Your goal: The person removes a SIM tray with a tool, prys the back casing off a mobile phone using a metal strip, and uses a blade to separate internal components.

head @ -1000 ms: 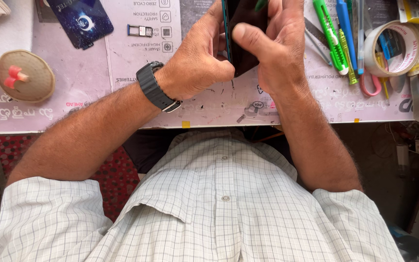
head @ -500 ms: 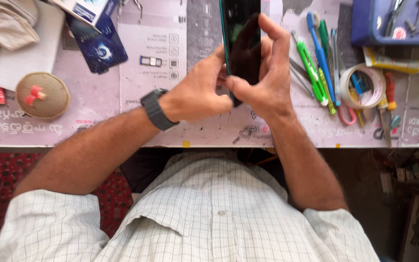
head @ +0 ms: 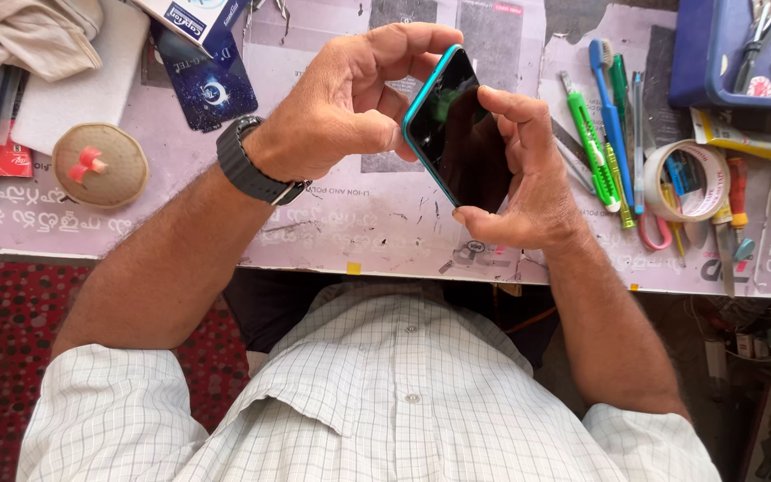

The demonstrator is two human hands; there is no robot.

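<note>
2 hands grip a teal-edged smartphone (head: 457,134) above the worktable (head: 385,223): left hand (head: 341,107) curled over its top, right hand (head: 528,178) cupping its side.

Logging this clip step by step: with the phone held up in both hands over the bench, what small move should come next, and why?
Probably a small thumb push along the phone's teal edge. The left hand pinches that edge, the right hand cradles the far side, and the dark screen is tilted, lifted off the table. Neither hand holds a tool.
</note>
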